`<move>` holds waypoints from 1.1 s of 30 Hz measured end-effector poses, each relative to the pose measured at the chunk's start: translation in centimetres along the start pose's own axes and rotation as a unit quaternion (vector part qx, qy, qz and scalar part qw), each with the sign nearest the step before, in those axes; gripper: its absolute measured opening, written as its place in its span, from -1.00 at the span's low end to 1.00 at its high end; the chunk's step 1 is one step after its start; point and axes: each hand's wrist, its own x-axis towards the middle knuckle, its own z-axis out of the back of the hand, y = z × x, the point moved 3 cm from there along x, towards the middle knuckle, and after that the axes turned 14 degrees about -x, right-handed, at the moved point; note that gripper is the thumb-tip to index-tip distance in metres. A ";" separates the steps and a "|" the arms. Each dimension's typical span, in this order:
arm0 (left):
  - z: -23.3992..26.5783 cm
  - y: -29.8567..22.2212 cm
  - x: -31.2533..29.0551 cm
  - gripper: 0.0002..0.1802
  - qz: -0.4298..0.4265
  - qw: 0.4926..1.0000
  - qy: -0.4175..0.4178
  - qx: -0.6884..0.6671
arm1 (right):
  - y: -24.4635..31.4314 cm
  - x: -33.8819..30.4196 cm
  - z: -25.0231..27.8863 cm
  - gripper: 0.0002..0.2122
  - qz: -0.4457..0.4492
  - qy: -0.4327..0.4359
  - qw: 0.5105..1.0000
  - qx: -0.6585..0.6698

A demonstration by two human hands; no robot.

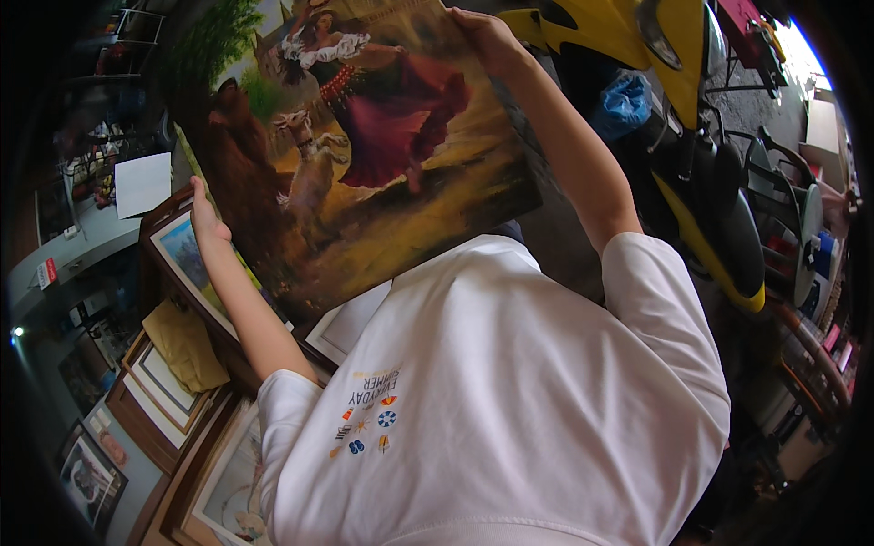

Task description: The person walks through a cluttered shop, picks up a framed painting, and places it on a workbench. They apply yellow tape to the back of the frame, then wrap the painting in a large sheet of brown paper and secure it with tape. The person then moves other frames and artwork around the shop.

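A large unframed painting (391, 118) is tilted in front of my chest, showing a dancer in a dark red skirt and a pale goat under a tree. My right hand (487, 41) grips its upper right edge, with the fingertips hidden or cut off near the top of the view. At the left edge, my left hand (209, 221) holds the canvas, thumb pointing up and most fingers out of sight behind it. Beside and below my left hand stands a framed picture (187, 247) with blue and green tones, partly covered by my forearm.
Several frames, including a brown wooden frame (150, 405), lean at the lower left near a brown paper piece (182, 346). A yellow and black motorbike (692, 182) stands close on the right, with a blue plastic bag (624, 105) beside it. Beyond it is a grey-green chair (783, 218).
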 end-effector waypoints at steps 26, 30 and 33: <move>-2.5 4.5 9.6 -0.02 0.000 0.983 0.161 -0.087 | 0.2 -6.1 -3.2 -0.62 0.188 -0.030 0.972 -0.134; -2.3 3.4 9.4 -0.02 -0.107 0.977 0.133 -0.124 | 0.4 -3.1 -3.3 -0.62 0.190 -0.024 0.975 -0.112; -3.0 3.7 8.4 -0.05 -0.163 0.965 0.135 -0.153 | 0.9 -1.1 -3.3 -0.64 0.203 0.012 0.973 -0.110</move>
